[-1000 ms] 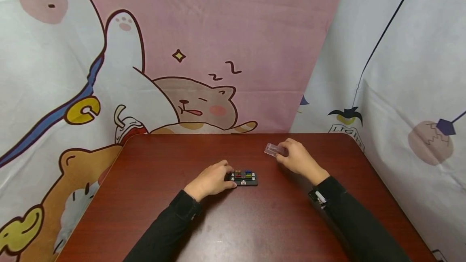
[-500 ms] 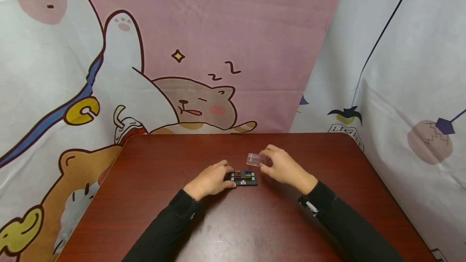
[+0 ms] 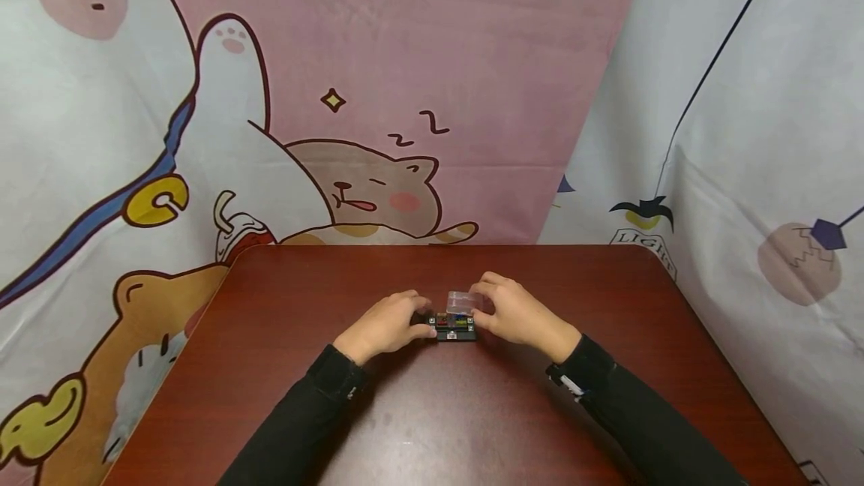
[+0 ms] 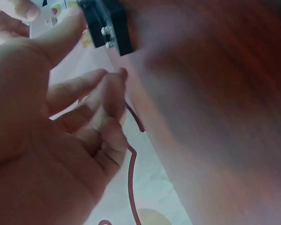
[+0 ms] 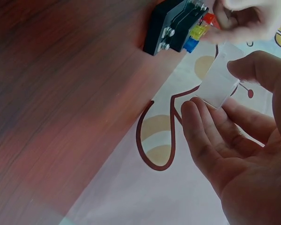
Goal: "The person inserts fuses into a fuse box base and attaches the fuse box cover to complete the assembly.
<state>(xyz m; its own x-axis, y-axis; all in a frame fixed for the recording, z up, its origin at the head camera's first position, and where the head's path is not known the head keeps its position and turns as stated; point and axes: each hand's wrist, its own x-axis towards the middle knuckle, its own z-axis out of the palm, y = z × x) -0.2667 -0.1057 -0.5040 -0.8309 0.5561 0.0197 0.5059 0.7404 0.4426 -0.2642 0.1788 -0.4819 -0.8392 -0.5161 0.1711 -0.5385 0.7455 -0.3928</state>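
A black fuse block with coloured blade fuses lies on the table, its end facing both wrist cameras. My left hand is at its left end, thumb and fingers spread apart; in the left wrist view the thumb reaches beside the block's top and the other fingers are bent, apart from it. Whether the thumb touches is unclear. My right hand pinches a clear plastic cover between thumb and fingers, just above the block and tilted over its far side.
The dark red wooden table ends at a back edge beyond the hands. Behind it hangs a cartoon-printed cloth, which also runs along the left and right sides.
My right hand has brought the clear cover leftward and down, from beside the block to just above it. My left hand has loosened slightly at the block's left end. The block stays put.
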